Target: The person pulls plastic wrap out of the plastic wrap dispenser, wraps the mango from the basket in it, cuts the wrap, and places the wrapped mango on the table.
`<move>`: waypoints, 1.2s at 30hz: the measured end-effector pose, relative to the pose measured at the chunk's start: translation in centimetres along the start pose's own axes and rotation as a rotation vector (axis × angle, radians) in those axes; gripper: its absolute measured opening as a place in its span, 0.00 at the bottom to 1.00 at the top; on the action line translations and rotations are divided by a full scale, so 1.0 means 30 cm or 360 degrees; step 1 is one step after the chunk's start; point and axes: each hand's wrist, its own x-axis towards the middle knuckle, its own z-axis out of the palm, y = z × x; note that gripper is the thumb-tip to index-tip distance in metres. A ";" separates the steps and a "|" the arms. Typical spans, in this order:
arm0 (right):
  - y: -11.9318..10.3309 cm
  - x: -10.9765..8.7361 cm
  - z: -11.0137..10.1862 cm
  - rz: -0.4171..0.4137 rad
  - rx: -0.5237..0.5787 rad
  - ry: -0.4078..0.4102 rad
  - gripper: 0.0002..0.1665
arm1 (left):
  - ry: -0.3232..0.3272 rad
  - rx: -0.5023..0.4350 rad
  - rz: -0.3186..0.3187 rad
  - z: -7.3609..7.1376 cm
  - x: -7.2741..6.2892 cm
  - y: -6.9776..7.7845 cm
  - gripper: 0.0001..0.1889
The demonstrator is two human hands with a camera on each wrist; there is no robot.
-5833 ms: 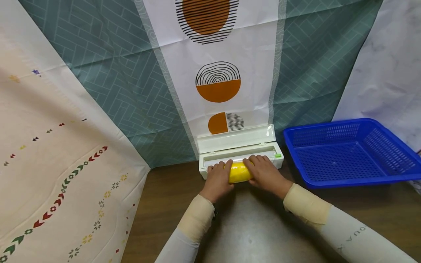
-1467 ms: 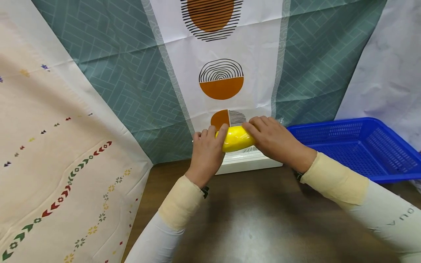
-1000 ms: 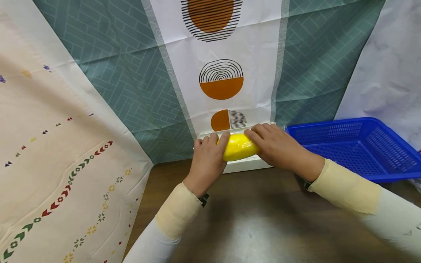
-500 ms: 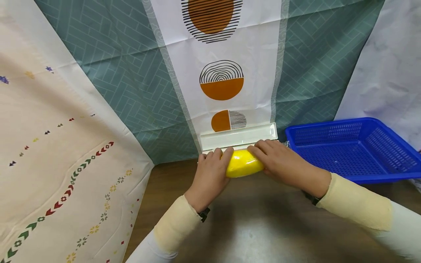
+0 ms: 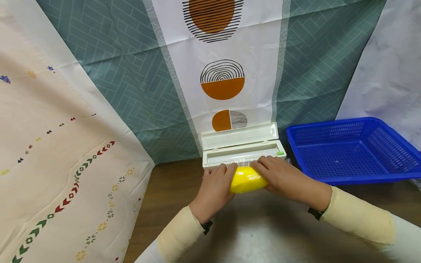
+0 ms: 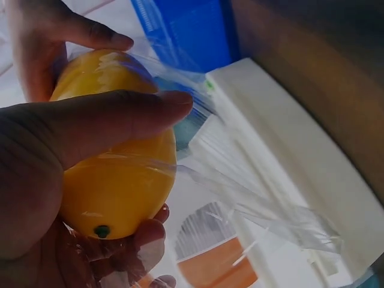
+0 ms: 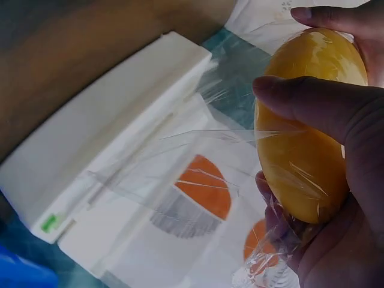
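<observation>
A glossy yellow oval fruit point(image 5: 247, 179) with a small green stem spot is partly covered in clear plastic wrap point(image 6: 240, 195). My left hand point(image 5: 215, 188) grips one end, thumb over the top and fingers underneath, as the left wrist view shows. The other end is gripped by my right hand point(image 5: 292, 180) in the same way. From the fruit, film stretches to the white cling-film dispenser point(image 5: 210, 160), just beyond my hands, with its lid point(image 5: 240, 136) raised. The film roll point(image 5: 243, 155) shows inside. Part of the dispenser's front is hidden behind my hands.
A blue plastic basket point(image 5: 342, 180) stands right of the dispenser, close to its end. Behind rises a green and white patterned cloth point(image 5: 230, 106); a cream cloth point(image 5: 65, 146) hangs on the left. The brown tabletop point(image 5: 171, 186) extends toward me.
Both hands were raised in front of the dispenser 1.5 s ago. They have since come down and toward me with the fruit, bringing the dispenser's roll and raised lid back into view.
</observation>
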 end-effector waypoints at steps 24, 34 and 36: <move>-0.034 -0.100 0.183 0.0012 0.0098 -0.0073 0.44 | -0.0254 -0.0171 -0.0014 0.192 -0.075 0.011 0.44; -0.018 -0.133 0.234 0.0018 0.0136 -0.0073 0.47 | -0.0374 -0.0274 0.0056 0.241 -0.052 -0.018 0.40; -0.015 -0.140 0.242 0.0015 0.0141 -0.0050 0.49 | -0.0401 -0.0294 0.0059 0.248 -0.046 -0.024 0.40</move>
